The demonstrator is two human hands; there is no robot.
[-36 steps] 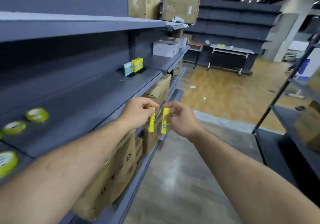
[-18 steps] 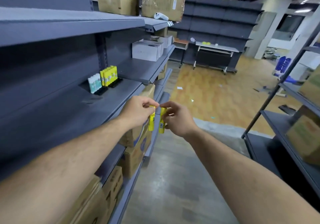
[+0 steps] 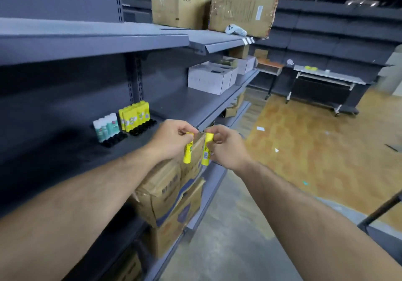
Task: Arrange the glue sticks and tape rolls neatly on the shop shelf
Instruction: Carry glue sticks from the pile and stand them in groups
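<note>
Both hands are now nearer the yellow row (image 3: 134,115) on the shelf (image 3: 191,102) than before. The left hand (image 3: 171,141) pinches one yellow glue stick (image 3: 188,153) by its top, and the right hand (image 3: 228,148) pinches a second glue stick (image 3: 206,150) the same way. They hang side by side above cardboard boxes (image 3: 169,196). Such a small grip could slip and drop a stick. Just past the left hand, the yellow row and a white and green row (image 3: 106,126) stand up; a bump could tip them.
</note>
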